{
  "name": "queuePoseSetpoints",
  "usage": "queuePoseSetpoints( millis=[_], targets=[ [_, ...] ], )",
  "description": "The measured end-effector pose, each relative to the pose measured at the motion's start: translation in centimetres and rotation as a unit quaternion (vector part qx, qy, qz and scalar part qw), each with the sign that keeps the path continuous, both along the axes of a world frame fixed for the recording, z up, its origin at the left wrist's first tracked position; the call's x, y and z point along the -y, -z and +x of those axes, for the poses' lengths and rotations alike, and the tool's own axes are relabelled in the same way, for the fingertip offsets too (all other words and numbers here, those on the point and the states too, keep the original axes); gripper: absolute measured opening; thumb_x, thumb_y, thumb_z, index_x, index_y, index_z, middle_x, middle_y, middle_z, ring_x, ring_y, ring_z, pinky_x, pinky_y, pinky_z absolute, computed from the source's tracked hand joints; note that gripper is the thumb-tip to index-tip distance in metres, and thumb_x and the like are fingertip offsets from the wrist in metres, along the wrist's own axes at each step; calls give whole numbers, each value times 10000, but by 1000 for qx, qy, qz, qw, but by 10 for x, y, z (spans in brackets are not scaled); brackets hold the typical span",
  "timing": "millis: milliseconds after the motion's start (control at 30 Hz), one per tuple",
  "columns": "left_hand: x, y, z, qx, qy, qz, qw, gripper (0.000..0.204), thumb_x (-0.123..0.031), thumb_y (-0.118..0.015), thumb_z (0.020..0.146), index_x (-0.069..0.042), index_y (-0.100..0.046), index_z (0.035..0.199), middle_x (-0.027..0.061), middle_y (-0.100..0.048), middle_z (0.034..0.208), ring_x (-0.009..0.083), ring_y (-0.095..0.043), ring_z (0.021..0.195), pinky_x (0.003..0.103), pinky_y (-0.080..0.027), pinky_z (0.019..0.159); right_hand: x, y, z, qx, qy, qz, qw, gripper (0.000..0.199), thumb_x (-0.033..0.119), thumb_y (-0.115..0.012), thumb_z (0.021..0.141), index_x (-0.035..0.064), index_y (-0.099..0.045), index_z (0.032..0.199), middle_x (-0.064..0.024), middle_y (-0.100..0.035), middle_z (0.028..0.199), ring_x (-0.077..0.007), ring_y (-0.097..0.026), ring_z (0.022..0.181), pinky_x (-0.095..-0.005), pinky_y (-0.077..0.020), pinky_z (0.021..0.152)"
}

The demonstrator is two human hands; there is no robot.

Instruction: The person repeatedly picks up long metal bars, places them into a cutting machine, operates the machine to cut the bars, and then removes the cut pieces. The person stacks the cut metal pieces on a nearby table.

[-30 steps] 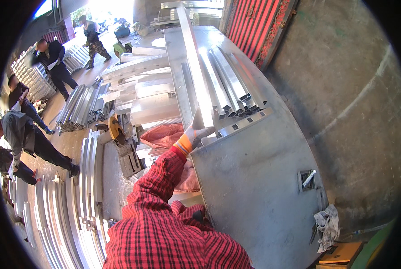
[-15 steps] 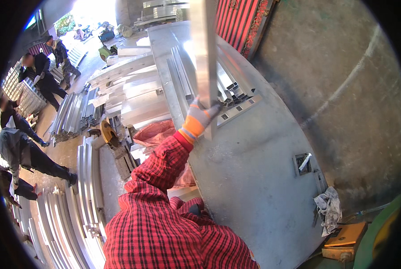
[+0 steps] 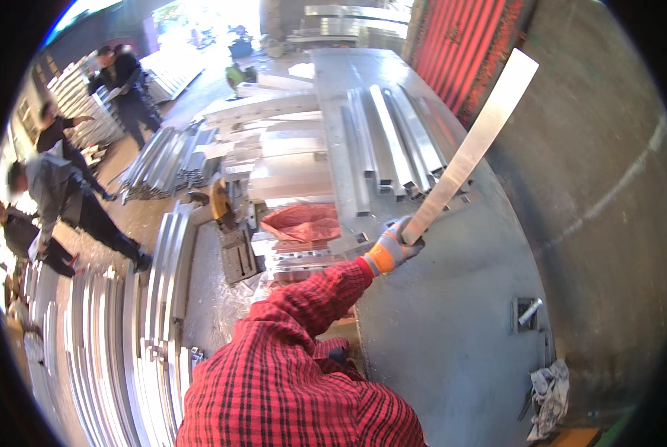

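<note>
A long, flat-faced silvery metal bar slants up and to the right from my left hand, whose fingers are wrapped round its lower end. That hand wears a grey and orange glove and reaches out over the metal-topped table in a red checked sleeve. The bar is held above the table, its far end reaching past the table's right edge. Beyond my hand, several metal box-section tubes lie side by side on the table. My right hand cannot be made out; a fold of red checked cloth with a dark patch shows below my left arm.
Stacked metal pieces and a red sack border the table's left side. Long profiles lie on the floor at left, with several people beyond. A crumpled rag hangs at the table's near right corner.
The bar has gone from nearly upright to slanting rightward, still in my left hand. The view has shifted, so the table and tubes appear farther right. People at left have changed posture.
</note>
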State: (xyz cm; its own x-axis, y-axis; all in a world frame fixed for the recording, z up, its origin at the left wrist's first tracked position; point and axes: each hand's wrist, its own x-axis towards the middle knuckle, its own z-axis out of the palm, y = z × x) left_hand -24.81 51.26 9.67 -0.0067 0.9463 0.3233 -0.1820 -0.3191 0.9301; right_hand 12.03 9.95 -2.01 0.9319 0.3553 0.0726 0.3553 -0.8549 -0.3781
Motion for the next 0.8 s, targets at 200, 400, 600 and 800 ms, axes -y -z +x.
queuePoseSetpoints(
  millis=[200,400,600,800],
  targets=[
    [46,-33,23,55,80,-68,993,351,-102,-782,836,-66,-628,1149,-9,-679,1014,75,-602,944,273,-519,849,-21,-4,-7,5,-27,5,1000,559,404,-447,1035,-56,-551,1334,-266,-592,1323,-381,-589,1191,-427,-471,1000],
    [36,-3,1,-192,-12,-31,981,385,-161,-754,823,-61,-621,1170,70,-699,1004,195,-667,923,340,-528,837,-18,-7,-6,7,-45,14,999,575,416,-440,1038,-57,-542,1347,-267,-585,1335,-382,-581,1206,-424,-464,1012],
    [70,-39,-12,-460,-6,-80,884,570,-417,-784,791,-71,-607,1207,173,-695,1085,353,-680,1010,425,-532,880,37,-8,14,23,10,39,999,590,428,-433,1040,-58,-534,1359,-268,-579,1347,-383,-574,1221,-421,-456,1024],
    [94,-5,-73,-612,68,-95,782,834,-440,-813,757,-27,-492,1406,248,-626,1245,397,-618,1138,442,-500,966,188,-5,28,13,152,46,987,605,440,-426,1043,-59,-525,1372,-269,-572,1359,-384,-566,1236,-417,-448,1036]
  ],
)
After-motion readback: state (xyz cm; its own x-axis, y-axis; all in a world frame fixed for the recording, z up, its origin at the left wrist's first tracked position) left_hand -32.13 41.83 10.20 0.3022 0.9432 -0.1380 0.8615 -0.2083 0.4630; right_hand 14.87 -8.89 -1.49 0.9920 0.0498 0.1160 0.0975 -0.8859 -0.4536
